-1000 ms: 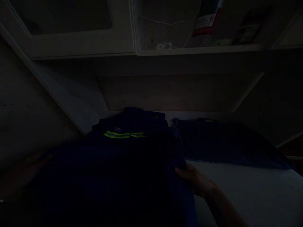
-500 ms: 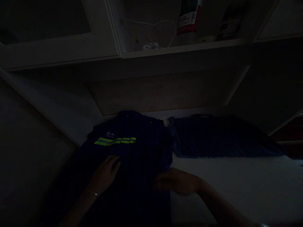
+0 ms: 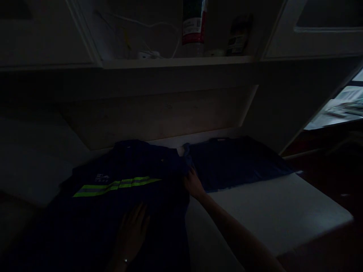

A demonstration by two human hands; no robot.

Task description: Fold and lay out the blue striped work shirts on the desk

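Observation:
The scene is very dark. A dark blue work shirt [image 3: 133,166] with a yellow-green reflective stripe [image 3: 116,186] lies spread on a white table [image 3: 272,211]. My left hand [image 3: 133,232] rests flat on the lower front of the shirt, fingers stretched out. My right hand [image 3: 193,184] reaches to the shirt's right shoulder edge and its fingers seem closed on the fabric there. A second dark blue garment [image 3: 235,160], folded flat, lies just right of the shirt.
A white shelf [image 3: 176,61] above the table holds a white cable, a red-and-white container [image 3: 195,26] and small items. Cabinet doors flank the shelf. The table's right corner drops to a dark floor. A lit surface shows at far right.
My right hand has moved up from the shirt's lower right side to its shoulder edge. My left hand has slid down the shirt's front. The view has turned to the right.

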